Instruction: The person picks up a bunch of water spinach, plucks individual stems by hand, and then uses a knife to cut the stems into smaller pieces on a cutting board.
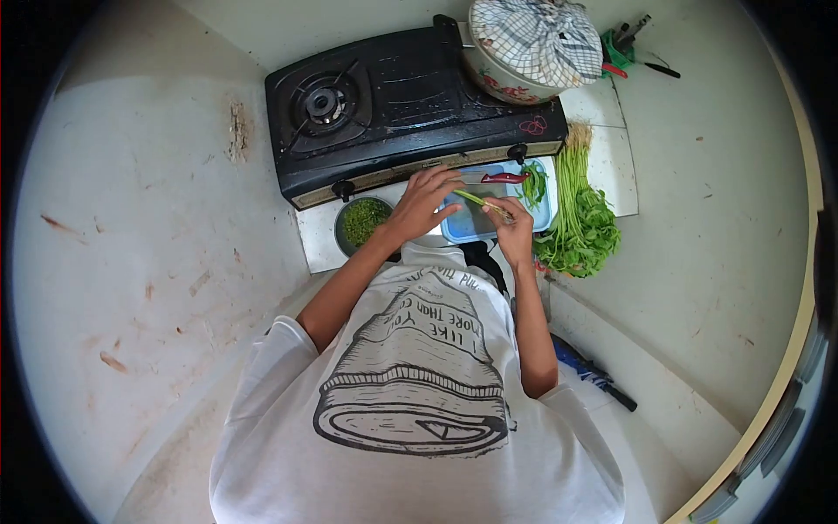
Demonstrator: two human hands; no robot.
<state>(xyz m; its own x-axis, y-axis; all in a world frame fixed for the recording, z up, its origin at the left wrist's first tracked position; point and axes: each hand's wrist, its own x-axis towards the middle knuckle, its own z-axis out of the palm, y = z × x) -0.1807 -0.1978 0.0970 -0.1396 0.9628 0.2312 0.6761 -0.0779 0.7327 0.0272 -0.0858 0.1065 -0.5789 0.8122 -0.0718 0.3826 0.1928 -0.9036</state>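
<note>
My right hand [513, 229] is closed on a few thin green stems [474, 199], pinching them near their pale, stringy end. At the other end of the stems are the fingertips of my left hand [426, 203], its thumb held apart from the fingers. Both hands are over a blue tray [467, 230]. A knife with a dark red handle [504, 178] lies across the tray's far side, its blade toward my left hand. Some cut green leaves [533, 185] are at the tray's right end.
A bowl of chopped greens [365, 222] stands left of my left hand. Right of the tray lies a big bunch of leafy greens [576, 210] with roots. Behind is a black gas stove [410, 96] bearing a cloth-covered pot [511, 83]. A green holder with utensils [621, 48] stands back right.
</note>
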